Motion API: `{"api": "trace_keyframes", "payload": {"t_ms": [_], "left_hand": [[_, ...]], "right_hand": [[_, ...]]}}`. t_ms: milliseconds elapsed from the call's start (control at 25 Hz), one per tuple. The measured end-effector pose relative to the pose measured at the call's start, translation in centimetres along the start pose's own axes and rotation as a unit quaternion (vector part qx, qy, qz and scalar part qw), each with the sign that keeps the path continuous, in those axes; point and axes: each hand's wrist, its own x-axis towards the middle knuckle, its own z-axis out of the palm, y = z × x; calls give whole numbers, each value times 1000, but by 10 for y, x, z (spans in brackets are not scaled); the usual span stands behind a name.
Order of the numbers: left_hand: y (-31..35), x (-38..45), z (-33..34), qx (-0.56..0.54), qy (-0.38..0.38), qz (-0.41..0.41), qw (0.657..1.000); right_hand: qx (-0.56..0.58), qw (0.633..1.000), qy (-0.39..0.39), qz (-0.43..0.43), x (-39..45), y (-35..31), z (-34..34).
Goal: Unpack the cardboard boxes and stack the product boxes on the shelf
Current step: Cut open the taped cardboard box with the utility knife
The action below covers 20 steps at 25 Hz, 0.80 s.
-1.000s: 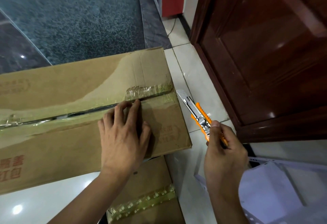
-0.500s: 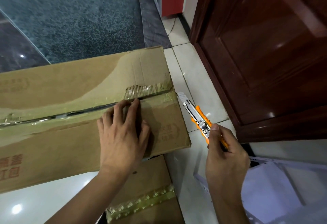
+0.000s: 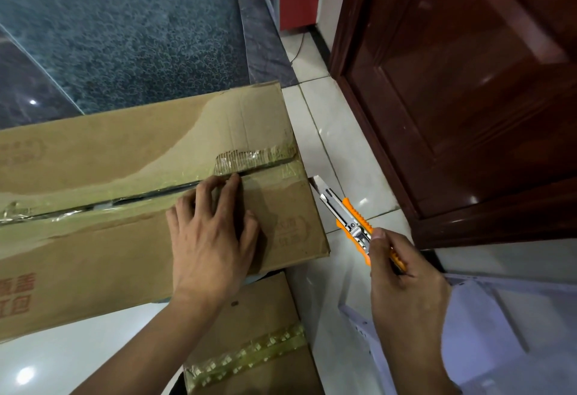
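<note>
A long cardboard box (image 3: 109, 151) lies across the floor, its taped top seam split along the middle. My left hand (image 3: 212, 238) presses flat on the near flap, fingertips at the seam. My right hand (image 3: 402, 282) grips an orange utility knife (image 3: 349, 216) just past the box's right end. The blade is out, its tip close to the box's right edge below the seam. A smaller taped cardboard box (image 3: 256, 341) sits under the near right corner of the long one.
A dark wooden door (image 3: 468, 88) stands at the right, close to the knife. White paper or plastic sheets (image 3: 499, 326) lie at the lower right. Glossy white floor tiles (image 3: 337, 144) run between box and door. A blue patterned mat (image 3: 125, 26) lies beyond the box.
My right hand has drawn the knife slightly down and toward me. The left hand has stayed pressed on the box flap.
</note>
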Motion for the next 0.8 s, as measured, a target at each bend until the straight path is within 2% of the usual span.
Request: {"api": "trace_keyframes", "payload": {"t_ms": [160, 360, 600, 800], "left_hand": [[-3, 1, 0, -9, 1, 6, 1000], [3, -17, -9, -91, -31, 21, 995], [27, -57, -23, -237, -95, 137, 957], [26, -61, -33, -268, -149, 181, 934]], "right_hand": [[18, 999, 0, 48, -8, -3, 3], [54, 995, 21, 84, -28, -6, 1], [86, 989, 46, 107, -69, -24, -4], [112, 982, 78, 134, -94, -30, 0]]}}
